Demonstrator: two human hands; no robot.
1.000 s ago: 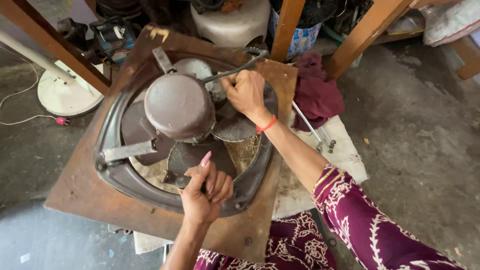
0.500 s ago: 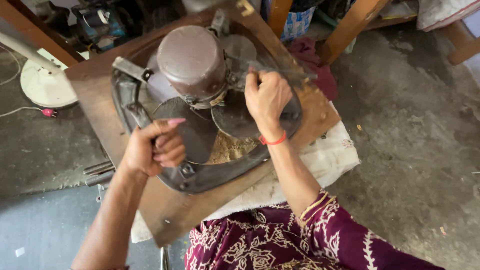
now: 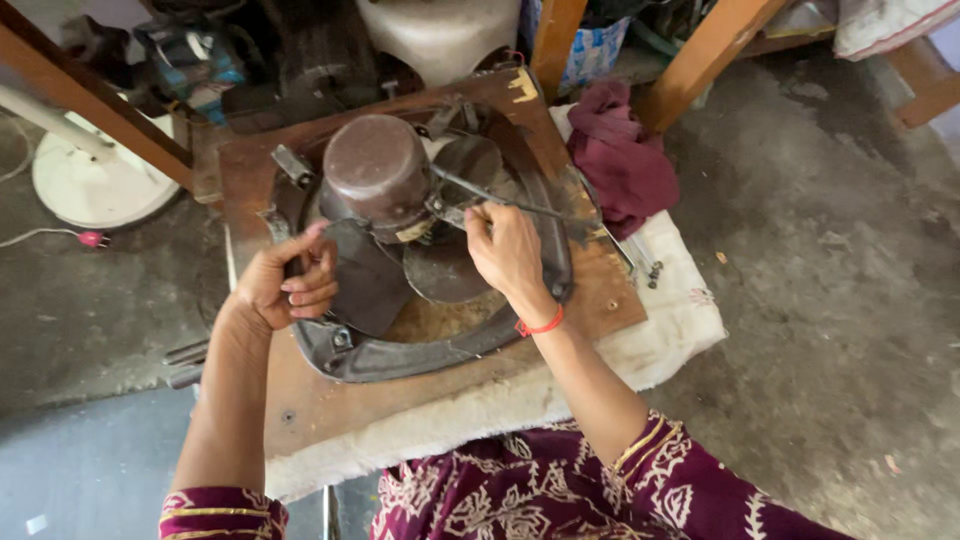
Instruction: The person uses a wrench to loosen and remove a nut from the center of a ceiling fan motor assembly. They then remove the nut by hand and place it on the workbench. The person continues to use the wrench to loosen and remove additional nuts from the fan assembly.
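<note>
Sitting square on a brown board (image 3: 300, 400), the old exhaust fan (image 3: 420, 250) fills the middle of the view, its grey ring frame running close to the board's edges on every side. Under the board, a white cloth (image 3: 670, 330) sticks out to the right and front, and bare concrete floor (image 3: 830, 300) opens wide beyond it. Wooden legs (image 3: 700, 60) crowd the far side, with a maroon rag (image 3: 620, 160) bunched at the board's far right corner. The rusty motor dome (image 3: 375, 165) stands at the fan's centre, dark blades (image 3: 370, 280) spread beneath it. The left hand (image 3: 285, 285) curls around the ring's left rim, fingers closed on it. The right hand (image 3: 505, 250) pinches shut on a thin metal strut (image 3: 520, 205) beside the motor, possibly gripping a small tool, hard to tell.
</note>
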